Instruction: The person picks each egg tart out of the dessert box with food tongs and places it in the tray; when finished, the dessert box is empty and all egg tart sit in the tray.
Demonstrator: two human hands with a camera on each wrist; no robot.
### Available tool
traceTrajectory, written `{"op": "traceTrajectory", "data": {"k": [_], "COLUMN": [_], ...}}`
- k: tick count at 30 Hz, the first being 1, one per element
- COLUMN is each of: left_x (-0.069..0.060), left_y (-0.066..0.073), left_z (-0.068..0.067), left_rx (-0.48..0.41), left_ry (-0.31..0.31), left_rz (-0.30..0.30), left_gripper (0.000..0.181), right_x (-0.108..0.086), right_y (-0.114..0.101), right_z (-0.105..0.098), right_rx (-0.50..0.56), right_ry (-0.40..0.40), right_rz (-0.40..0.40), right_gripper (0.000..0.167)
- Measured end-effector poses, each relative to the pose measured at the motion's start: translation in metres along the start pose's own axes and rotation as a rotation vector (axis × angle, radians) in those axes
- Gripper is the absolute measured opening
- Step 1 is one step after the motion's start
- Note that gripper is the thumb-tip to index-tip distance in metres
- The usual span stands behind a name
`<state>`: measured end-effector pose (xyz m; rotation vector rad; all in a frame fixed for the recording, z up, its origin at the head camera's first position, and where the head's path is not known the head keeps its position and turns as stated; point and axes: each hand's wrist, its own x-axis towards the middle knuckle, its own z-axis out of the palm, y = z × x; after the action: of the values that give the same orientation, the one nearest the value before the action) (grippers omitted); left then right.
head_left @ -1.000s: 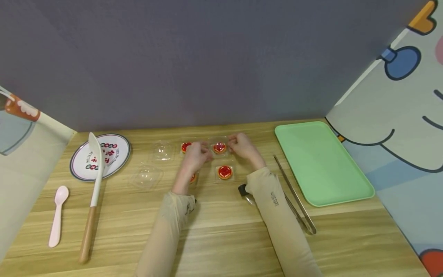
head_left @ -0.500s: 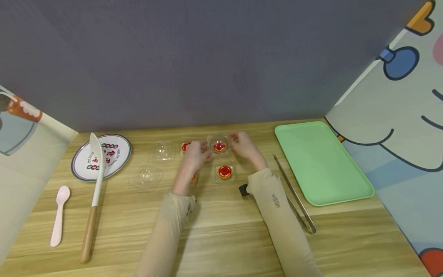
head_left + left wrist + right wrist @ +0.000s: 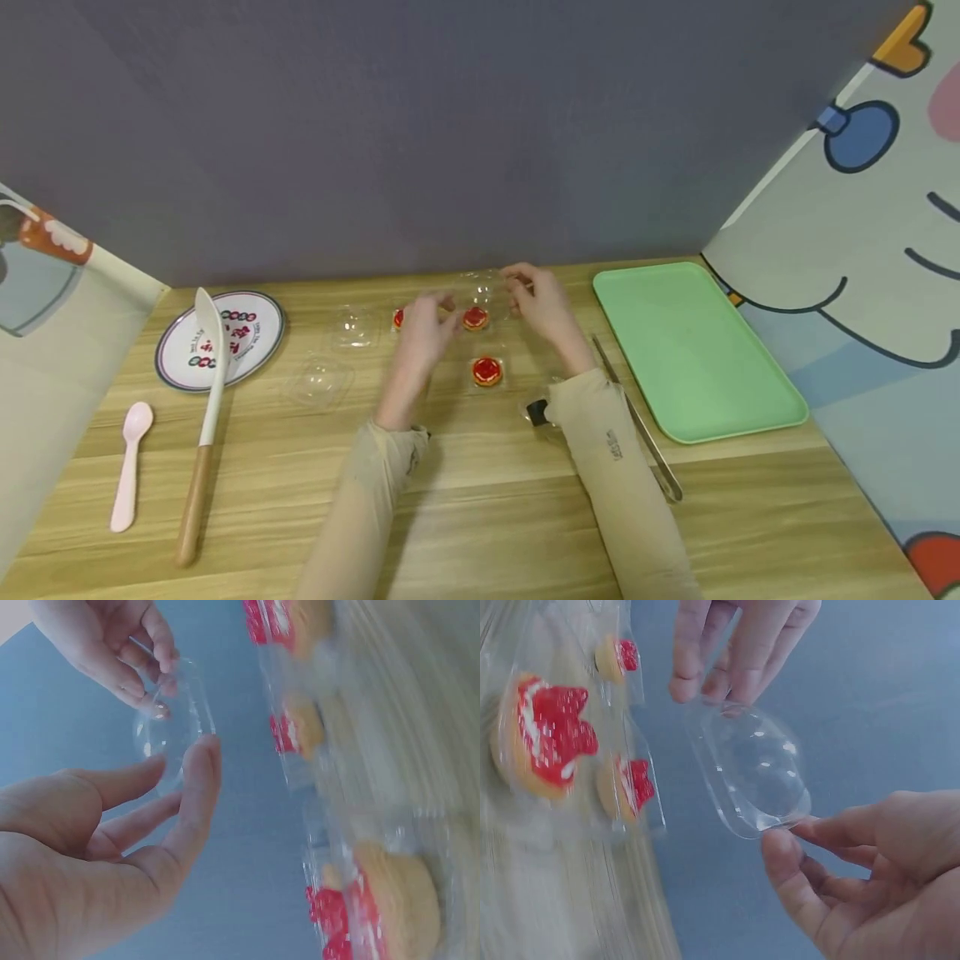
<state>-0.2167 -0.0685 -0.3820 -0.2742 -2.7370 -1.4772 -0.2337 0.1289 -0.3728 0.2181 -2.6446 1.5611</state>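
Note:
Both hands pinch opposite edges of a clear domed plastic lid (image 3: 761, 769), my left hand (image 3: 426, 329) at one side and my right hand (image 3: 543, 308) at the other. The lid is tilted in the air, apart from the tarts. Just below it, a small red-topped tart (image 3: 475, 318) sits in a clear plastic base. A second tart (image 3: 487, 372) sits nearer to me. Beside my left hand a third tart (image 3: 398, 319) is partly covered. In the left wrist view, a tart (image 3: 401, 900) shows large in the foreground.
Two clear lids, one at the back (image 3: 356, 326) and one nearer (image 3: 318, 382), lie left of the tarts. A plate (image 3: 255, 342), a long ladle (image 3: 210, 417) and a pink spoon (image 3: 129, 467) are farther left. Metal tongs (image 3: 652, 442) and a green tray (image 3: 697, 350) lie right.
The clear lid has risen off the back right tart and moved toward the wall. My right hand has shifted up and slightly right with it; my left hand has moved only a little.

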Motion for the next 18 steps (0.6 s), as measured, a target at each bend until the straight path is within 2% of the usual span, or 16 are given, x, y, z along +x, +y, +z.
{"op": "traceTrajectory", "data": {"k": [7,11,15,18], "left_x": [-0.001,0.001,0.003,0.004], "left_y": [0.007,0.009,0.009,0.009], "left_z": [0.015,0.023,0.031,0.038], "left_rx": [-0.181,-0.252,-0.224,-0.161], "left_ry": [0.052,0.067,0.057,0.046], "left_rz": [0.044,0.075,0.075,0.064], "left_gripper": [0.031,0.028,0.028,0.027], "right_x": [-0.008,-0.010,-0.012,-0.013], "right_y": [0.007,0.011,0.014,0.018], "right_z": [-0.015,-0.022,-0.029,-0.034], "right_rx": [0.037,0.002,-0.080,-0.115], "right_ry": [0.109,0.121,0.118,0.120], "right_rz": [-0.007,0.002,0.001,0.003], "right_gripper": [0.028,0.028,0.026,0.023]}}
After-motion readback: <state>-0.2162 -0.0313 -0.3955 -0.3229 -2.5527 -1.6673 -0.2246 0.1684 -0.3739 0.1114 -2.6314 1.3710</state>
